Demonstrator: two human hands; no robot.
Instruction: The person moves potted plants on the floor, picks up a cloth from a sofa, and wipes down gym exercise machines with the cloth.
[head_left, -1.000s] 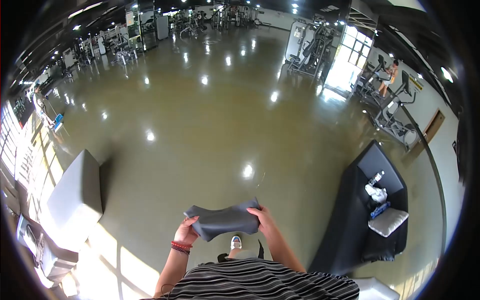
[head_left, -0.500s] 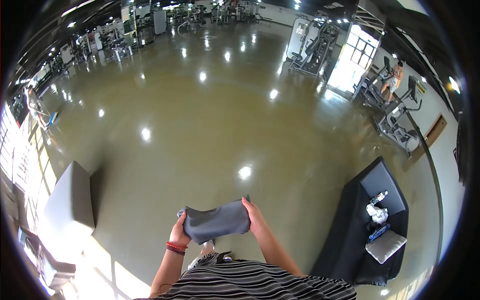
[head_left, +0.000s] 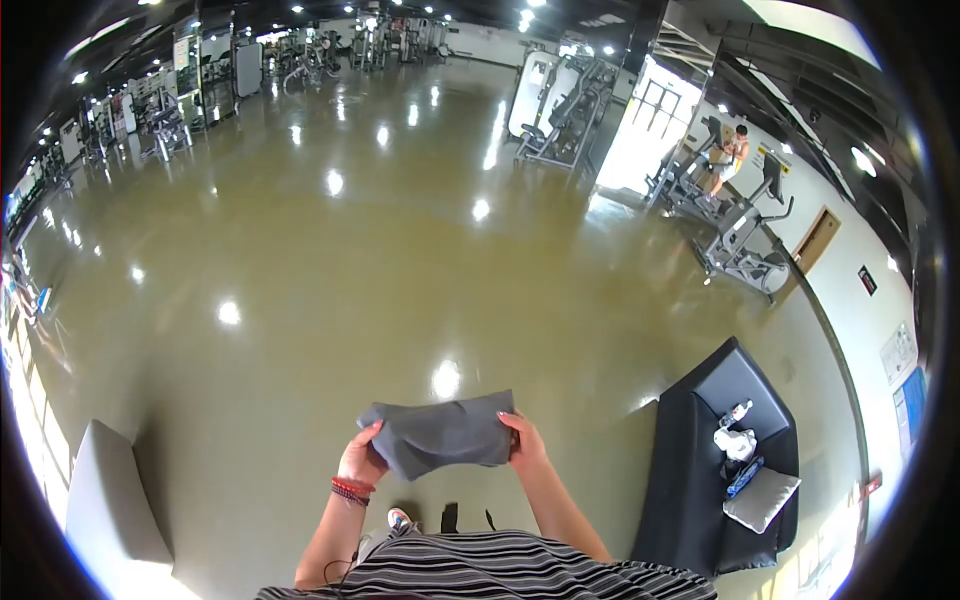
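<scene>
Gym floor (head_left: 330,270), grey cloth (head_left: 440,435), fingers (head_left: 516,423) partly hidden

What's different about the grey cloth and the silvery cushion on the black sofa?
The grey cloth is held up between the left hand and right hand, while the silvery cushion rests on the black sofa. The grey cloth is darker; the silvery cushion is paler and shinier. The grey cloth looks thin and floppy, with a wavy lower edge, but the silvery cushion looks plumper. Both are greyish.
</scene>
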